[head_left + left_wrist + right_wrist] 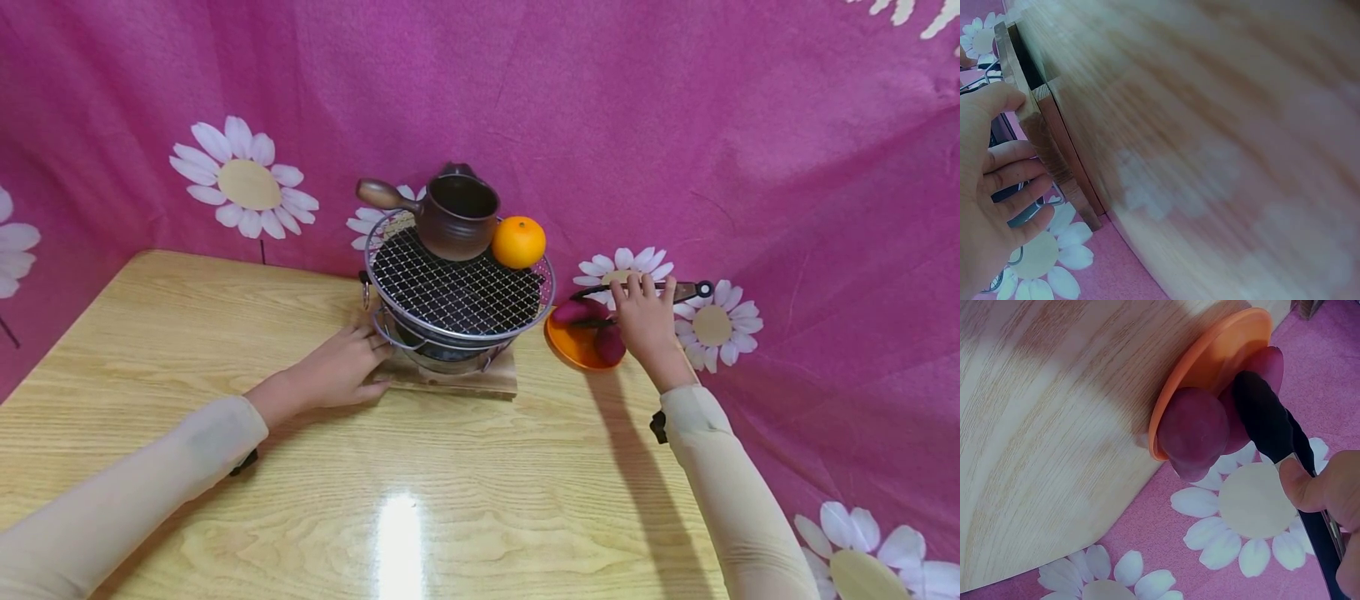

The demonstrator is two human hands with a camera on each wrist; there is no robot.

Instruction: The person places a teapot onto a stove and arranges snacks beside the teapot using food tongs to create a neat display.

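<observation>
My right hand (647, 321) holds black-tipped tongs (686, 290) with a metal handle. Below it, an orange plate (1222, 353) bears purple-red sweet potatoes (1194, 428). The tongs' dark tips (1263, 412) lie over the rear sweet potato (1267, 365); one tip hides part of it. My left hand (337, 367) rests at the left end of a wooden board (457, 382) under a small round grill (457, 292). In the left wrist view its thumb (1007, 99) touches the board's edge and its loosely straight fingers (1019, 172) lie along the end.
On the grill's wire mesh stand a dark brown side-handled pot (457, 217) and an orange fruit (519, 242) beside it. The wooden table (480, 483) meets a magenta cloth (600, 108) with white flowers at the back and right.
</observation>
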